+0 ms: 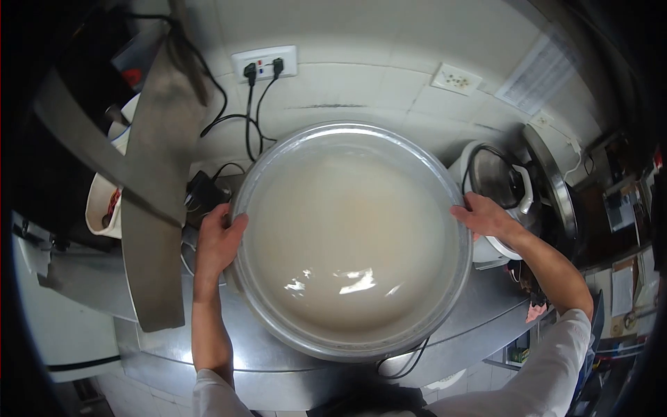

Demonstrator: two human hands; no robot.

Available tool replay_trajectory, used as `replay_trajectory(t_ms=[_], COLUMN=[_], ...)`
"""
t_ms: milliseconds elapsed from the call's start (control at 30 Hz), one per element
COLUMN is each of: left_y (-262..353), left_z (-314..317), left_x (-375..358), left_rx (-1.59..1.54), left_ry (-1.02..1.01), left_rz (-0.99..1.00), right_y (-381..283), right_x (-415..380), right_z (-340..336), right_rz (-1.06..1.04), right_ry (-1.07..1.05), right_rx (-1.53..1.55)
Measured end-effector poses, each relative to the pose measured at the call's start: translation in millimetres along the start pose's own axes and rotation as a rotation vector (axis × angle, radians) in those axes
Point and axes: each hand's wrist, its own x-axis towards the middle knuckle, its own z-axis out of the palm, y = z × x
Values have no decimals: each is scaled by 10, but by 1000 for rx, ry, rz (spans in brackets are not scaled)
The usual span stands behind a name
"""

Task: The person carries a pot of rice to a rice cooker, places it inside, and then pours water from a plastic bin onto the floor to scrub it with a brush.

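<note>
A wide round metal basin (351, 351) is in front of me at the middle of the head view, over the steel counter. Cloudy off-white liquid (340, 229) fills much of it, with bright reflections near the front. My left hand (219, 240) grips the basin's left rim, thumb over the edge and fingers hidden on the outside. On the opposite side my right hand (486, 215) is closed on the right rim, its thumb on top and the other fingers mostly hidden. The basin looks roughly level.
The steel counter (243, 347) runs beneath. A white cooker with a lid (479, 156) stands close on the right. At left rises a metal panel (156, 229), with a white container (103, 208) behind it. Black cords hang from a wall outlet (264, 62); another cord (417, 358) shows at the front.
</note>
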Motion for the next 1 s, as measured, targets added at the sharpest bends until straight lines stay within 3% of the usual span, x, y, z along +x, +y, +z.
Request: replay_trajectory(t_ms=[400, 500, 667, 767, 800, 833, 867, 900, 933, 967, 1000], left_y=[24, 38, -42, -144, -203, -276, -197, 255, 241, 320, 432], left_z=[-57, -6, -36, -63, -116, -141, -98, 77, 108, 267, 672], left_x=[-25, -46, -2, 56, 91, 56, -152, -569, -803, -1163, -1606], left_rx=[182, 159, 126, 179, 90, 154, 81, 399, 426, 358, 56], left_ry=[14, -1, -22, 28, -39, 44, 155, 384, 483, 528, 668], left_rz=[12, 21, 16, 120, 85, 89, 139, 232, 332, 637, 677], right_y=[-40, 201, 315, 527, 530, 694, 834, 959, 928, 975, 1057], right_x=[31, 125, 125, 52, -105, -93, -273, -398, -802, -1205, -1540], right_z=[-38, 20, 119, 391, 468, 726, 966, 1254, 1498, 1802, 2185], right_rz=[-7, -51, -104, -155, -266, -278, -482, -571, -502, -353, -353], right_ry=[-89, -114, 7, 268, 366, 495, 522, 508, 633, 793, 853], right_rx=[16, 107, 50, 125, 235, 434, 723, 1011, 1274, 1099, 1242])
